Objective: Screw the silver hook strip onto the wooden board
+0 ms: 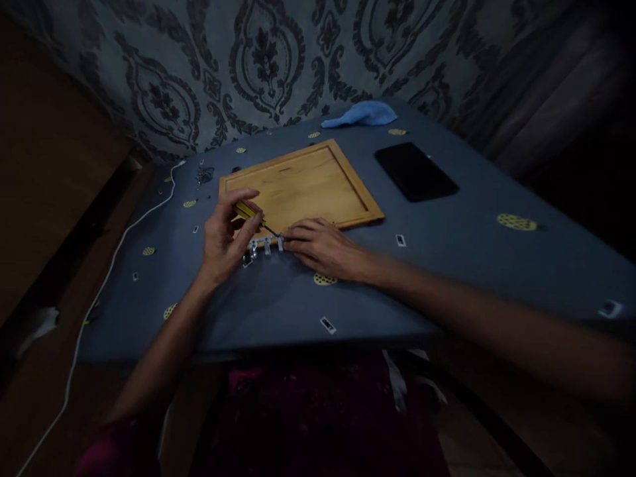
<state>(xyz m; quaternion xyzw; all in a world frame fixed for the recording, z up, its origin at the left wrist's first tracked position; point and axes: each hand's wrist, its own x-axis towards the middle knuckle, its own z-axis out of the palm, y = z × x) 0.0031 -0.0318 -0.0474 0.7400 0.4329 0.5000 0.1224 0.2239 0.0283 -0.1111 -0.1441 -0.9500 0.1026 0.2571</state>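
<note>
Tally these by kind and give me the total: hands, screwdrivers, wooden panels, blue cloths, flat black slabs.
Hands: 2 (left hand, right hand)
Screwdrivers: 1 (yellow-handled screwdriver, in the left hand)
Wooden panels: 1 (framed wooden panel)
Blue cloths: 1 (blue cloth)
Flat black slabs: 1 (black slab)
Total: 6

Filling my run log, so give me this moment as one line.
left hand: holds screwdriver; right hand: beside metal hooks; board: on table
</note>
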